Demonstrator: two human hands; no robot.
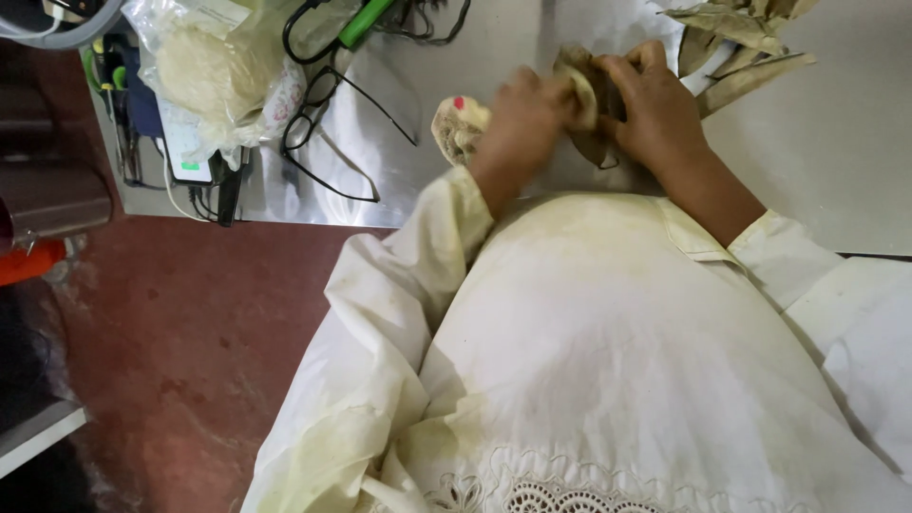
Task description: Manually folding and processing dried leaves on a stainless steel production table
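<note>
Over at the left end of the metal table [456,85] lies a clear plastic bag [223,71] stuffed with pale fluffy fibre, with black cables [328,123] looping beside it and a green-handled tool [366,21] cut off by the top edge. Next comes a small tan cloth piece [459,125] with a red dot on it, lying just left of the left hand [521,122] and partly hidden behind it. That hand is blurred, its fingers curled shut on a crumpled brownish piece of material [581,90], which sits on the table near its front edge, between both hands. The material looks dull tan and wrinkled, like a dried leaf or stiff cloth; which one is hard to tell. The right hand [655,104] grips the same piece from the other side, covering most of it. Farther right, a pile of similar dry tan strips [736,43] runs out of view at the top.
</note>
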